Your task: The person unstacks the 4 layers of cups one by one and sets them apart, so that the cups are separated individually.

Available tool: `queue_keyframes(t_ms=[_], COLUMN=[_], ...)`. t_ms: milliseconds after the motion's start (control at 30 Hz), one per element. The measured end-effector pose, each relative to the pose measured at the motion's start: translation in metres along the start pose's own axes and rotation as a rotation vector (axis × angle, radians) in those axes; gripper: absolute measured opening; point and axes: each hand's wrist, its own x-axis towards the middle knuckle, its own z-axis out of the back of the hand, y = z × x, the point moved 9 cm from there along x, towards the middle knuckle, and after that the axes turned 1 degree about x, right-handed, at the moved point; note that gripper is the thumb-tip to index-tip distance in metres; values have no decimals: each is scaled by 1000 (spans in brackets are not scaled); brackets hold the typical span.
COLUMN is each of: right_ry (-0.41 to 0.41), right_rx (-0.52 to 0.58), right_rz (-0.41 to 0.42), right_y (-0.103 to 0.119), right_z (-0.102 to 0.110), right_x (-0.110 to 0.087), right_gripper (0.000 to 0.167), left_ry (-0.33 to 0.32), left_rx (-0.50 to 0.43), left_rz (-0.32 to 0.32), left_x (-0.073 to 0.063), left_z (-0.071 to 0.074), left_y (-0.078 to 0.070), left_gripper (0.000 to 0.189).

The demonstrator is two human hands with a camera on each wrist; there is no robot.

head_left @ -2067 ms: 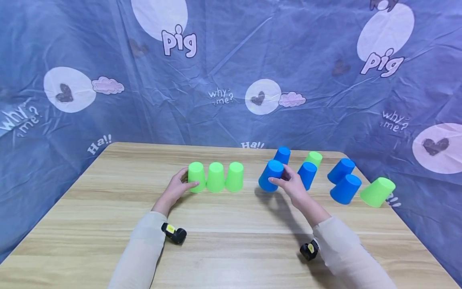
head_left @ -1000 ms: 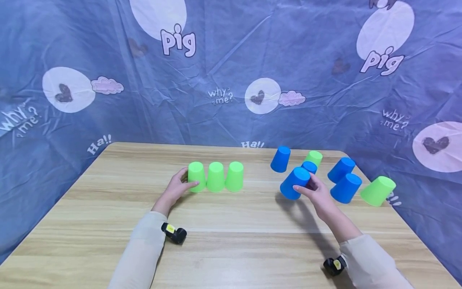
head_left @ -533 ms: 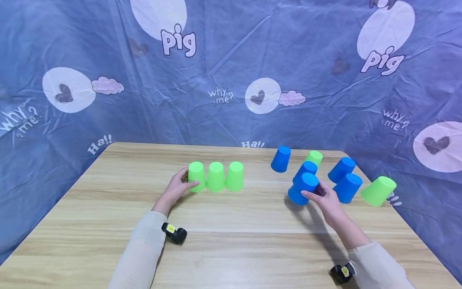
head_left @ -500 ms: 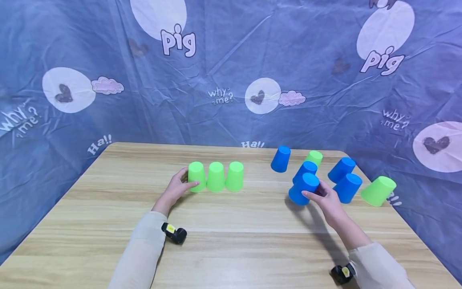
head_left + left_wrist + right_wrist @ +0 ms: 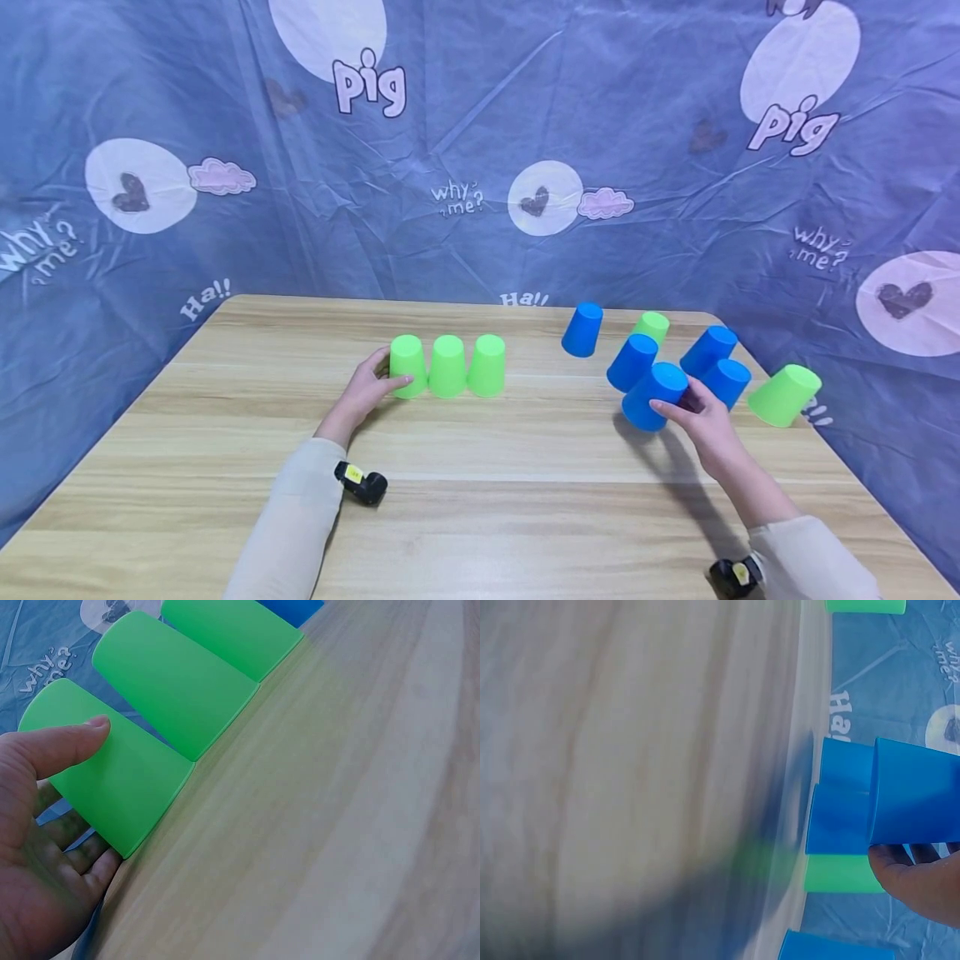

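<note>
In the head view, three upside-down green cups stand in a row left of centre. My left hand (image 5: 367, 386) holds the leftmost green cup (image 5: 407, 365), its thumb lying across the near side, as the left wrist view confirms. The middle green cup (image 5: 172, 682) stands right beside it, and the third green cup (image 5: 487, 365) is at the row's right end. My right hand (image 5: 708, 421) grips an upside-down blue cup (image 5: 651, 398) from its right side. In the right wrist view that held cup (image 5: 915, 793) is clear of the table, tilted slightly.
Behind the held cup stand a blue cup (image 5: 632, 363) and a partly hidden green cup (image 5: 652, 327). Farther back is another blue cup (image 5: 582, 330). To the right are two blue cups (image 5: 708, 352) and a green cup (image 5: 785, 396) near the table's (image 5: 495, 517) right edge.
My right hand has carried the blue cup rightward and toward me, from left of the blue and green group to in front of it. My left hand has stayed on its green cup.
</note>
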Motion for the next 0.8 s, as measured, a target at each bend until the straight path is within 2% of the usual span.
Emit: queue_keyframes(t_ms=[133, 200, 333, 467, 567, 633, 800], right_ry=[-15, -26, 3, -16, -53, -50, -65], right_rx=[35, 42, -13, -34, -7, -16, 16], right_rz=[48, 51, 27, 2, -11, -16, -13], right_y=[-16, -14, -2, -9, -24, -31, -40], right_z=[15, 19, 22, 36, 50, 57, 72], right_x=[7, 4, -5, -5, -1, 0, -2], right_gripper=[62, 58, 53, 56, 62, 65, 65], left_ry=[-4, -4, -1, -6, -9, -9, -6], left_rx=[7, 14, 25, 26, 29, 26, 8], left_rz=[2, 2, 2, 5, 8, 13, 20], left_x=[-1, -1, -2, -2, -2, -2, -2], left_z=[0, 0, 0, 1, 1, 1, 1], left_y=[0, -1, -1, 0, 2, 3, 4], left_gripper=[62, 62, 63, 62, 62, 62, 62])
